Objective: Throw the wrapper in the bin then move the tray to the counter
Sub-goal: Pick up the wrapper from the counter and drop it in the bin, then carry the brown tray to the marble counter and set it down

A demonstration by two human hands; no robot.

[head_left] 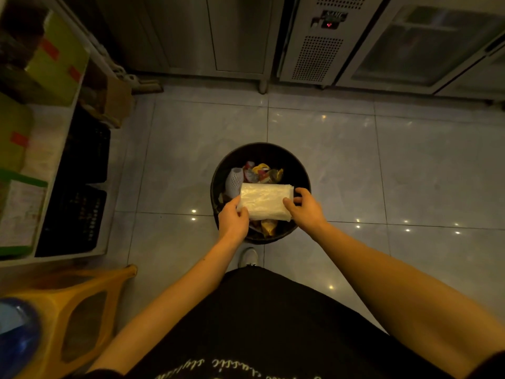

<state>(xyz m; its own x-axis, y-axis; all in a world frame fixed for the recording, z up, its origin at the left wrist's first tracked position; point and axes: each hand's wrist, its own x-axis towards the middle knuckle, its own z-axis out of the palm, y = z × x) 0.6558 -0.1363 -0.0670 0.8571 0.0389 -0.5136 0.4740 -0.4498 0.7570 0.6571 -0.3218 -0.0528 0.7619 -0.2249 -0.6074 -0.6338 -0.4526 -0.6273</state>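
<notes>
At frame centre, one left hand (233, 218) and one right hand (306, 207) pinch one white wrapper (265, 201) between their fingers above one black bin (297, 170), hiding some rubbish beneath.

Wrapper (264, 201): thin translucent plastic film, crinkled, faintly glossy, held above the bin (300, 170). Bin: dark, matt, smooth-walled, apparently plastic; crumpled glossy packets (263, 170) and a white perforated plastic piece (234, 181) inside. Floor tiles (355, 160) around the bin: pale, polished, mirror-glossy with point reflections. Cabinets (235, 36) beyond the bin: brushed sheet metal, satin finish; perforated metal vent panel (317, 58). Stool (71, 310) to the near left of the bin: yellow moulded plastic, smooth. Crates (79, 187) left of the bin: black lattice plastic, matt. Box (117, 99): brown cardboard, matt.
</notes>
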